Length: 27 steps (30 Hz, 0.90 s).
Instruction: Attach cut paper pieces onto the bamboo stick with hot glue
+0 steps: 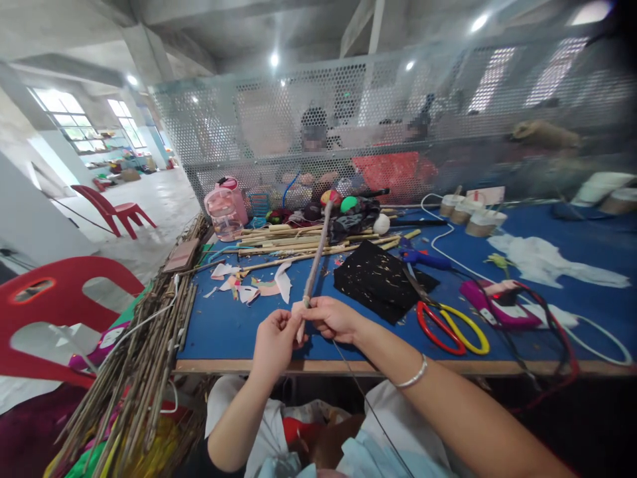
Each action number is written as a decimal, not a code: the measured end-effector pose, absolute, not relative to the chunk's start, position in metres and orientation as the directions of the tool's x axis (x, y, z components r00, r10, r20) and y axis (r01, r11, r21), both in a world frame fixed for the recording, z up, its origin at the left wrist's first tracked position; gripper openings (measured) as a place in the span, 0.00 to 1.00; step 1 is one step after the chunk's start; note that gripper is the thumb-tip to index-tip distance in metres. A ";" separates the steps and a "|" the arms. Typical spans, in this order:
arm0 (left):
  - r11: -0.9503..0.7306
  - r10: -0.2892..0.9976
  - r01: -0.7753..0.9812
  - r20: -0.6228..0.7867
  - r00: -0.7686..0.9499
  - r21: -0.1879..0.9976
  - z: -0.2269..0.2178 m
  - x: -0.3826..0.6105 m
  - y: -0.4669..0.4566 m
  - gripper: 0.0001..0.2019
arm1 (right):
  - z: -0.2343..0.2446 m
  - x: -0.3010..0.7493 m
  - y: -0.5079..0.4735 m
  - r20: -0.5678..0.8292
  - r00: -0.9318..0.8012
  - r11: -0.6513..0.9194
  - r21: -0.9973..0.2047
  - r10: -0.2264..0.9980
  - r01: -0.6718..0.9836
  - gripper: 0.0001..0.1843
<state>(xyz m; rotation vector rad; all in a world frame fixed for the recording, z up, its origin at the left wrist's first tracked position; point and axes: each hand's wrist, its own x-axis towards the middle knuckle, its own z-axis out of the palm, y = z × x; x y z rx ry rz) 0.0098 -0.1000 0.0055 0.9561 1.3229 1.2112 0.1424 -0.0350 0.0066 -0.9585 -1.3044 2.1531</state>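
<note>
A long greyish stick points away from me over the blue table, its near end between my two hands. My left hand is closed round that end, where a pale strip shows at the fingertips. Just right of it, my right hand pinches the stick with thumb and fingers; whether it also grips the strip is hidden. From below my right hand a thin dark cord runs down across my lap. White and coloured paper scraps lie beyond my left hand. A black cloth lies beyond my right hand.
Scissors with red and yellow handles lie right, beside a blue glue gun. Bamboo sticks and yarn balls lie at the back, before a perforated metal screen. Bundled twigs and a red chair stand left.
</note>
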 end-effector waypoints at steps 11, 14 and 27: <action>-0.045 0.984 0.452 0.117 -0.133 0.891 0.014 0.005 -0.104 0.12 | 0.007 0.142 -0.035 -0.358 -0.659 -0.471 -0.882 0.662 0.006 0.17; -0.028 0.986 0.576 0.118 -0.119 0.817 0.024 0.007 -0.108 0.14 | 0.007 0.141 -0.034 -0.364 -0.651 -0.472 -0.882 0.666 0.009 0.17; 0.184 0.976 0.365 -0.214 0.041 0.913 0.022 0.002 -0.094 0.10 | 0.008 0.137 -0.038 -0.366 -0.587 -0.361 -0.923 0.722 0.132 0.12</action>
